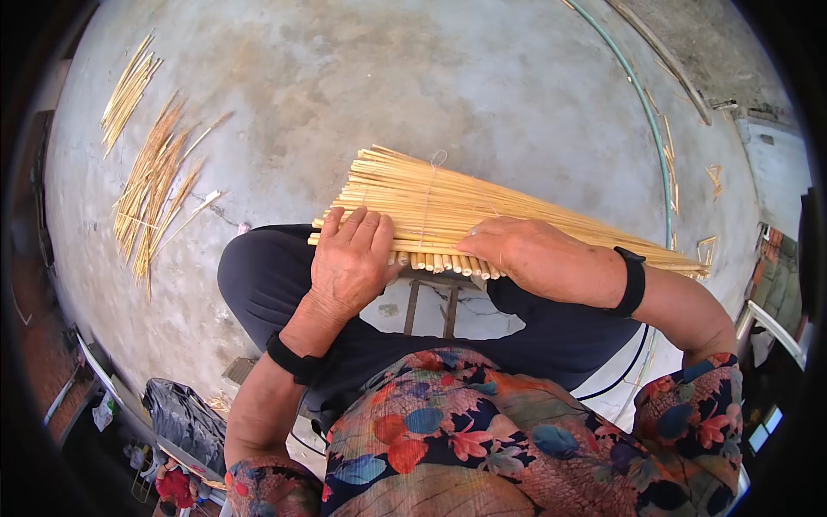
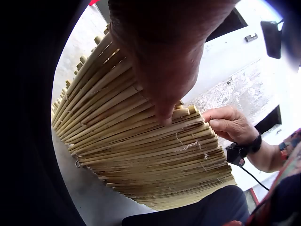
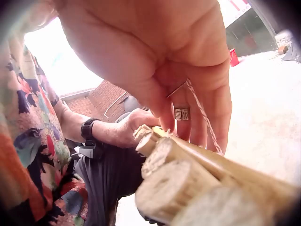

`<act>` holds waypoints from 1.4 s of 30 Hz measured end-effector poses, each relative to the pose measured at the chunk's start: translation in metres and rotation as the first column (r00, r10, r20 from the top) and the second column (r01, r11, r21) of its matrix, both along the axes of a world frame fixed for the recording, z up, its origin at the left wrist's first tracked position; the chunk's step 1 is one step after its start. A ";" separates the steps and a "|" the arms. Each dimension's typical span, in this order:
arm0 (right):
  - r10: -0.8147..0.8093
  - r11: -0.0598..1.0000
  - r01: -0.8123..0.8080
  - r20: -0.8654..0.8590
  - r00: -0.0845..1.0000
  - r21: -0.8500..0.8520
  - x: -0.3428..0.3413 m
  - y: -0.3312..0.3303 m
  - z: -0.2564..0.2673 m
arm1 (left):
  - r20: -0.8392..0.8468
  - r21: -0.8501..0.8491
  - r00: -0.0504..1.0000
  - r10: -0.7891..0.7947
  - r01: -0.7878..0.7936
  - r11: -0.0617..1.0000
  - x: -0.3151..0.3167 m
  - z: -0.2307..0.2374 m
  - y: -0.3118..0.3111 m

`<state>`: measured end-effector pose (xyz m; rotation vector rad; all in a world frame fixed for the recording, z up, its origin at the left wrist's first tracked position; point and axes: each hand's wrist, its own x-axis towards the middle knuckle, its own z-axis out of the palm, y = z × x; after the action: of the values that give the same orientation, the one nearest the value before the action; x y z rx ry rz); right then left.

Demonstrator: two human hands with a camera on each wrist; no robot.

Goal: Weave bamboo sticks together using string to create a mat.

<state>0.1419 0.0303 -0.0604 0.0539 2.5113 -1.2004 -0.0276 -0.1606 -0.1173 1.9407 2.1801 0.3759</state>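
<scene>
A fan-shaped mat of pale stalks [image 1: 431, 198], tied with thin string, lies across the person's knees. At its near left edge the left hand [image 1: 353, 263] grips the stalks, fingers over the top. The right hand [image 1: 538, 258] is bent over the near edge further right, fingertips down at the stalks. In the right wrist view, a twisted string [image 3: 202, 110] runs between the thumb and curled fingers of the right hand [image 3: 174, 56], which wears a ring [image 3: 181, 114]; cut stalk ends [image 3: 171, 186] are close below. The left wrist view shows string bits [image 2: 190, 147] on the mat [image 2: 141, 160].
Loose stalks [image 1: 151, 194] lie in bunches on the concrete floor [image 1: 284, 77] at the left. A green hose [image 1: 642, 95] and a wooden pole [image 1: 668, 60] run along the right. Another person in red [image 1: 175, 488] is at the lower left, near a black plastic sheet [image 1: 185, 422].
</scene>
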 end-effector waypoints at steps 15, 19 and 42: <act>0.012 0.994 0.007 0.166 0.986 -0.110 -0.031 0.025 0.012 | 0.070 0.053 0.981 -0.183 0.180 0.982 -0.011 -0.007 0.007; 0.027 1.000 -0.027 0.085 0.996 -0.005 -0.057 0.034 0.019 | 0.040 0.168 0.978 -0.206 0.196 0.966 -0.009 0.000 0.008; 0.200 0.975 -0.195 0.040 0.979 -0.105 -0.053 0.023 -0.012 | 0.075 0.036 0.982 -0.171 0.169 0.985 -0.009 0.015 0.005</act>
<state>0.0886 0.0534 -0.0719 -0.1849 2.3454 -1.2255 -0.0361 -0.1554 -0.1024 2.0723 1.9544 0.4492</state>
